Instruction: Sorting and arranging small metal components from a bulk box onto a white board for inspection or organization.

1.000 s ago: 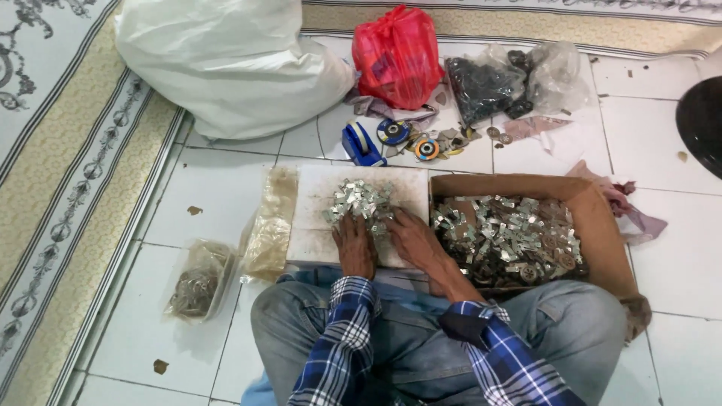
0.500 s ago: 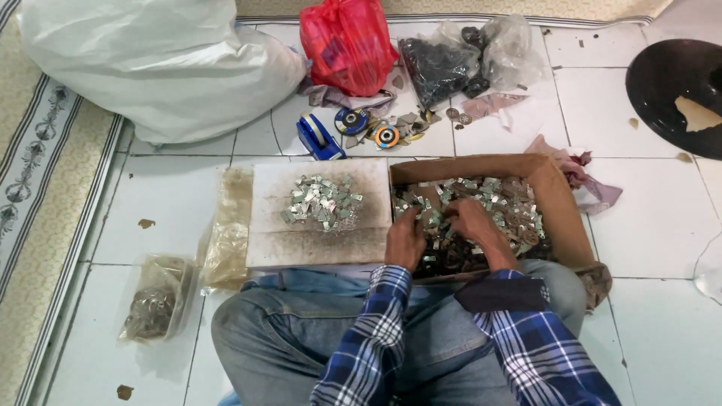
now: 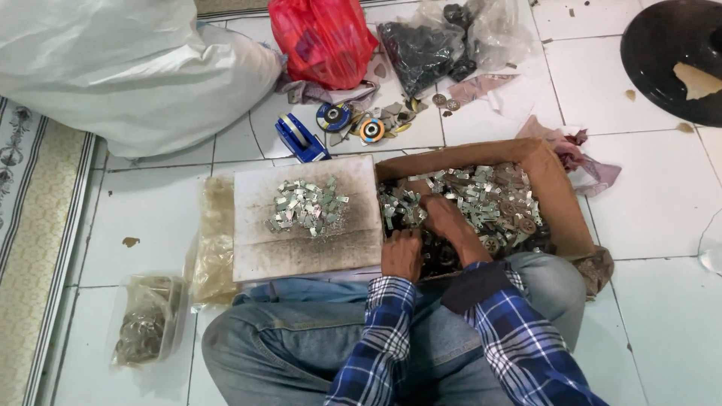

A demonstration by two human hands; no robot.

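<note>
A brown cardboard box (image 3: pixel 558 197) on the tiled floor holds several small silvery metal pieces (image 3: pixel 489 199) and darker round parts. Both my hands are inside it. My left hand (image 3: pixel 401 256) rests knuckles up at the box's near left corner, with its fingers curled down among the parts. My right hand (image 3: pixel 446 218) reaches further in, its fingertips buried in the pieces. Left of the box, a dirty white board (image 3: pixel 304 244) lies across my lap and carries a small heap of the same metal pieces (image 3: pixel 308 207).
A big white sack (image 3: pixel 128 71) lies at the back left beside a red plastic bag (image 3: pixel 323 41) and clear bags of dark parts (image 3: pixel 429 45). A blue tape dispenser (image 3: pixel 299 139) and abrasive discs (image 3: pixel 350 124) sit behind the board. Clear bags (image 3: pixel 147 323) lie left; a black disc (image 3: pixel 673 56) is right.
One second ago both hands were at the heap on the white board. They have since moved right into the cardboard box and stay there, digging among the pieces.
</note>
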